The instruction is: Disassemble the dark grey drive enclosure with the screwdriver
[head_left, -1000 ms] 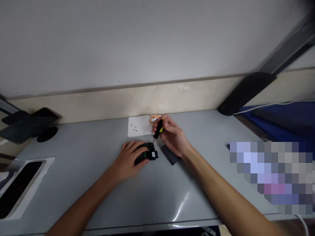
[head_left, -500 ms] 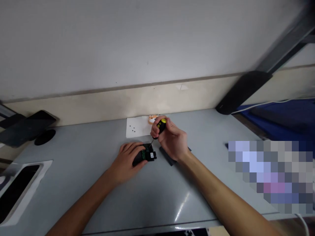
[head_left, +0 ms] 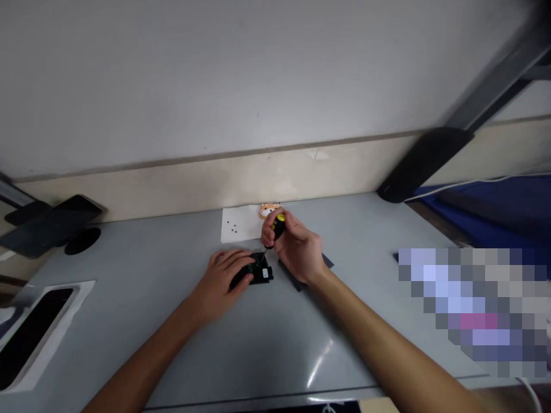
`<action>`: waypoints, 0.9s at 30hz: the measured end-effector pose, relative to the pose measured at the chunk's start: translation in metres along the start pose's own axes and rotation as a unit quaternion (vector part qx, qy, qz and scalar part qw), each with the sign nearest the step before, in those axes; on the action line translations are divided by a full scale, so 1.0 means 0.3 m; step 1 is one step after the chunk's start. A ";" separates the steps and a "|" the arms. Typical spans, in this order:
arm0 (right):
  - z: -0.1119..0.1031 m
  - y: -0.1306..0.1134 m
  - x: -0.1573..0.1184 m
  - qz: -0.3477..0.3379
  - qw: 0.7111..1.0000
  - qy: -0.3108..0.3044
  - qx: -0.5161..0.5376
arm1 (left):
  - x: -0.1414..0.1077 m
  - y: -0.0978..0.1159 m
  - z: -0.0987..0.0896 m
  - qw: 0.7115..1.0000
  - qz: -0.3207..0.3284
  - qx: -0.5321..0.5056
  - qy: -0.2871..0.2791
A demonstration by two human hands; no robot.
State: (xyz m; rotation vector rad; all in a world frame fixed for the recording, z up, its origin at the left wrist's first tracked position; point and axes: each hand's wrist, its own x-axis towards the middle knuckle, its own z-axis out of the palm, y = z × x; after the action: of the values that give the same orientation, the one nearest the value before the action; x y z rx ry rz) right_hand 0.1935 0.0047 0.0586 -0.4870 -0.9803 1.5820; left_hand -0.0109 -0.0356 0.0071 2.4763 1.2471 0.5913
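Observation:
A small black electronic device with a green circuit board (head_left: 260, 272) and a white label lies on the grey table. My left hand (head_left: 224, 281) is closed over its left part, fingers on the top edge and thumb along the near edge. In my right hand (head_left: 297, 244) is a screwdriver with a black and yellow handle (head_left: 279, 227). It leans, its thin shaft reaching down to the board's upper right part; the tip's exact contact is too small to make out. Under my right hand lies a flat dark panel (head_left: 328, 261), partly hidden.
Behind the device, a white sheet of paper (head_left: 236, 225) bears several tiny dark screws and an orange and white animal-face item (head_left: 269, 211). At left are a black phone-like slab (head_left: 32, 335) on white and a dark stand (head_left: 82, 241). A black monitor-like object (head_left: 424, 163) stands back right.
My right hand and the screwdriver have shifted slightly down and left, with the handle turned a little. My left hand stays on the device. The camera view has moved slightly.

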 end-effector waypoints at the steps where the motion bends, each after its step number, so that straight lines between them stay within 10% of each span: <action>1: -0.001 0.000 0.000 -0.002 1.000 0.002 -0.005 | 0.000 -0.001 0.001 1.000 0.001 0.001 0.002; 27: 0.023 -0.001 -0.018 -0.010 1.000 -0.014 0.020 | -0.001 0.002 0.005 1.000 -0.007 -0.011 0.011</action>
State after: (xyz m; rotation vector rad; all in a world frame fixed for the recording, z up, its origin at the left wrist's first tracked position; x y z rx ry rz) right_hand 0.1898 -0.0025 0.0616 -0.4263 -0.9710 1.5906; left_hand -0.0101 -0.0363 0.0061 2.4463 1.2591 0.6274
